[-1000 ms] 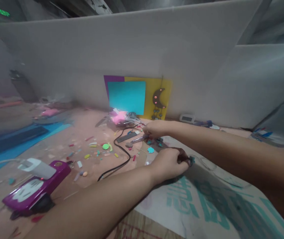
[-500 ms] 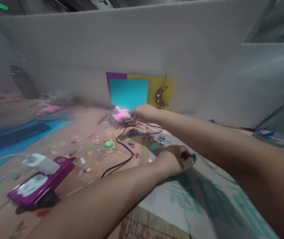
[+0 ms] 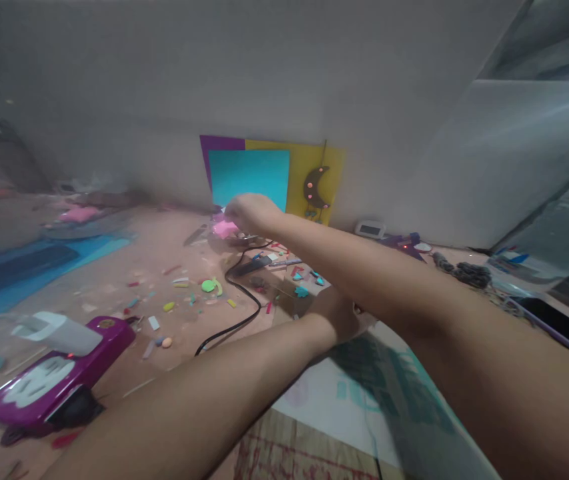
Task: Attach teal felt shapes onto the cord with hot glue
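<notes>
My arms are crossed, the right forearm passing over the left hand. My right hand (image 3: 252, 212) reaches into a shallow clear dish (image 3: 249, 241) by the wall, beside a pink star-shaped piece (image 3: 225, 229). Its fingers bend down and the tips are hidden. Low over the white printed sheet (image 3: 309, 393), my left hand (image 3: 342, 317) is curled; the right forearm covers its fingertips, where a small teal piece showed in the earlier frame. Several teal clay-like pieces (image 3: 301, 292) lie just beyond it.
A purple power strip (image 3: 44, 393) with a white plug (image 3: 59, 333) sits at left. A black cable (image 3: 229, 331) snakes among scattered coloured bits. Coloured sheets (image 3: 249, 177) and a moon ornament (image 3: 316, 188) stand against the wall. At right are a phone (image 3: 559, 327) and dark yarn (image 3: 472, 274).
The view has shifted slightly to the right. My right hand has moved left over the dish, and its forearm now covers the left fingertips and the teal piece.
</notes>
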Demonstrator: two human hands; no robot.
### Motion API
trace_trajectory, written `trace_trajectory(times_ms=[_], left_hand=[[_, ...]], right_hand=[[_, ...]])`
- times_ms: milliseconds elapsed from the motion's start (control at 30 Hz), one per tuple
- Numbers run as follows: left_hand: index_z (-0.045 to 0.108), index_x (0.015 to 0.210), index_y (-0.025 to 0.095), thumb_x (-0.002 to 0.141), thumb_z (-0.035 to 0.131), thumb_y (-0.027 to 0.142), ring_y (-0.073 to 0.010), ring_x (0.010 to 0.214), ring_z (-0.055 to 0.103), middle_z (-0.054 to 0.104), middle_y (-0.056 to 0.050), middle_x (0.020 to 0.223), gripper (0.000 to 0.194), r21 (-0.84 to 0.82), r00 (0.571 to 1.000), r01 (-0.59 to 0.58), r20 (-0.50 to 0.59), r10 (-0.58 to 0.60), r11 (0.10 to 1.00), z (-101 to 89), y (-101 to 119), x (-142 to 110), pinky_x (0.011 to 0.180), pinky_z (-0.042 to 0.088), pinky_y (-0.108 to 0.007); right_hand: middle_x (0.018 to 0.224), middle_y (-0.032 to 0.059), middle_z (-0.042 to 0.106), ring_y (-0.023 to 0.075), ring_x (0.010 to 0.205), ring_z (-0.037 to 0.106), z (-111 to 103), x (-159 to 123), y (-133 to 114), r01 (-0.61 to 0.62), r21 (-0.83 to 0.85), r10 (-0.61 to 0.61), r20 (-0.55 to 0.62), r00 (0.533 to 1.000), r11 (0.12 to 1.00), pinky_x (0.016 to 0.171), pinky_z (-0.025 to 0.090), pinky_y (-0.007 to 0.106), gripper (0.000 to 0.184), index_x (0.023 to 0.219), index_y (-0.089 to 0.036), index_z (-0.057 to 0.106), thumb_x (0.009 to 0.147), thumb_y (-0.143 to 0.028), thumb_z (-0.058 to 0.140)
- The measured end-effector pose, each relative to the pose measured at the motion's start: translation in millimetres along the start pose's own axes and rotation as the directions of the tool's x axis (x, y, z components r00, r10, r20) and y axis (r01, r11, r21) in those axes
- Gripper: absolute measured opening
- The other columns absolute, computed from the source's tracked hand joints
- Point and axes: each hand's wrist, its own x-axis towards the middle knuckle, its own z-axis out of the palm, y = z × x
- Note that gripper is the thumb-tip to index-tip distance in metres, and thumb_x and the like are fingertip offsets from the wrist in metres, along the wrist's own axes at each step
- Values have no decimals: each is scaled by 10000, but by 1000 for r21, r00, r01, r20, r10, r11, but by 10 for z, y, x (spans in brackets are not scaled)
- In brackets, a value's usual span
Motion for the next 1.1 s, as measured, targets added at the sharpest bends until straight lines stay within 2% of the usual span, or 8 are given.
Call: trace_trajectory(times_ms=[167,267,367,467,667,767,900,1100], left_hand=[[691,829,182,788,576,319,-167,676,607,691,-19,743,184,137,994,29,103,-44,990,-38,-2,-24,598,438,-252],[676,793,180,817,537,308,-147,639,584,684,-16,717,190,113,999,-2,50,-4,994,-46,39,-41,591,422,-248],[659,759,170,840,522,300,-164,692,601,687,-31,734,205,48,999,41,-25,-40,998,-59,50,-65,626,435,-261],[659,824,160,823,554,266,-188,793,624,701,-43,829,149,9,997,59,-40,-59,998,-62,28,-50,701,457,-279],[620,796,157,849,525,300,-155,714,585,658,-12,756,180,-5,999,38,-29,-38,999,-52,3,-28,663,432,-254],[614,786,159,841,542,284,-148,705,585,654,-3,747,155,-13,999,49,-21,-49,999,-66,25,-44,661,430,-253],[597,789,162,862,531,286,-142,718,588,652,-1,758,158,-50,998,64,4,-64,997,-88,51,-60,675,434,-249],[598,785,167,858,541,294,-150,746,571,639,-7,790,157,-20,998,62,-16,-62,998,-115,69,-66,681,416,-254]], right_hand=[[999,37,682,129,945,645,-660,-643,77,58,427,146,-431,891,902,836,470,254,254,988,-97,650,987,-211,423],[857,-8,685,84,787,682,-1037,-1398,45,144,652,237,-460,856,744,758,504,247,281,975,-91,613,1007,-244,379],[758,-29,708,87,695,684,-1144,-2221,-19,92,686,262,-393,881,722,671,533,219,180,819,-169,652,946,-213,534],[780,-22,741,121,710,700,-902,-2845,-92,-30,647,170,-155,973,762,642,554,229,116,865,-265,702,910,-238,598],[892,12,731,134,811,689,-166,-3266,-206,-265,813,276,134,952,519,734,554,248,102,961,-218,657,923,-256,570],[893,23,719,143,812,682,-49,-3306,-99,-218,787,309,36,950,578,729,552,259,158,957,-211,640,959,-255,488],[1160,80,691,215,1061,656,46,-3415,301,-205,563,414,-273,868,801,891,535,368,289,1202,-231,593,972,-236,420],[1098,79,716,240,1004,679,293,-3578,660,-256,304,361,-367,857,918,844,550,387,292,1178,-234,618,922,-197,482]])
